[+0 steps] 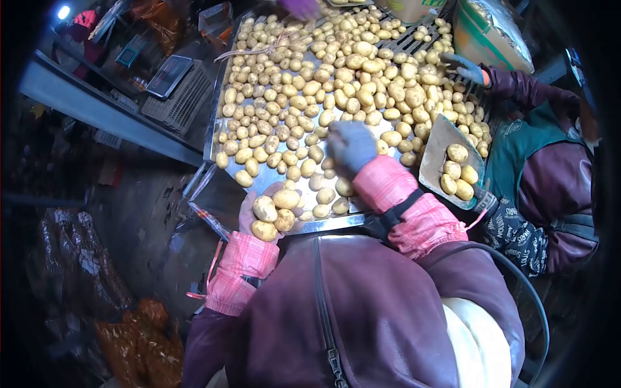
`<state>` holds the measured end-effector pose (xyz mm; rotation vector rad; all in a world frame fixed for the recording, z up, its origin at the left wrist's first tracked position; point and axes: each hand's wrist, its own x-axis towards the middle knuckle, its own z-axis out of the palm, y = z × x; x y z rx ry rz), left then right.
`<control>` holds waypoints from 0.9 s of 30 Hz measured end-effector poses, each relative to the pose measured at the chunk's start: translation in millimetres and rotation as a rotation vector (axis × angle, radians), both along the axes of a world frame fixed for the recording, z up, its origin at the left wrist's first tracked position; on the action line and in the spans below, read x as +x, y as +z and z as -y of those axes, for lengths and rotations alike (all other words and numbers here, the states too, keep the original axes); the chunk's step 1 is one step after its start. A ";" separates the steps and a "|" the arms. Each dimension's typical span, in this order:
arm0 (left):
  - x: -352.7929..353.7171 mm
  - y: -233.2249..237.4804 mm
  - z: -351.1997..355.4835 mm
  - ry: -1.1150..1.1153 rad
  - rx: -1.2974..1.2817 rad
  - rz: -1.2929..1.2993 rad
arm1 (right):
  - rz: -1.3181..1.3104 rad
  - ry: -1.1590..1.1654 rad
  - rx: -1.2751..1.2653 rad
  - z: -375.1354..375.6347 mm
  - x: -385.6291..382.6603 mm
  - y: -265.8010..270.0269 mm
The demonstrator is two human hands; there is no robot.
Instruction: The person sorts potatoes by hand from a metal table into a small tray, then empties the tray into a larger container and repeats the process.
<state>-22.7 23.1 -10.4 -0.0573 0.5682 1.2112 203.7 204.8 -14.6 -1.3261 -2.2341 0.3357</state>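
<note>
Potatoes (274,211), at the wearer's (278,310) eleven o'clock, sit in the cupped left hand (247,212), palm upward, presumably against rolling; at twelve, the right hand (352,145) curls over loose potatoes (326,196) on the metal table (330,224), any grip hidden.

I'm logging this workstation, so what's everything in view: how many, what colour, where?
Table: one, silvery, centre
Loose potatoes: too many to count, yellowish, across the table
Held potatoes: four, yellowish, table's near edge
Scoop: one, greyish, table's right side
Scoop potatoes: five, yellowish, inside the scoop
Containers: two, tan and green, far right
Scale: one, greyish, upper left
Crate stack: one, grey, beneath the scale
Beam: one, blue-grey, left
Orange sacking: two patches, upper and lower left
Co-worker: one, maroon and green clothing, right
Another person's hand: one, purple, far edge
Dim left background: partly unclear
Jacket: one, maroon, bottom centre
Cuffs: two, pink, both wrists
Left hand: one, pinkish, cupping the held potatoes
Right hand: one, grey-blue, over the potatoes
</note>
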 end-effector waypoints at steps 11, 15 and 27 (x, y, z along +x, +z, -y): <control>-1.1 4.7 0.4 -0.122 -0.006 -0.076 | 0.225 -0.262 -0.421 -8.7 36.0 -15.3; 7.4 18.4 -1.8 -0.171 0.052 -0.101 | -0.126 -0.018 -0.275 42.2 -7.3 31.1; 9.0 10.9 2.5 -0.299 0.101 0.053 | 0.046 -0.239 0.053 61.6 34.8 30.5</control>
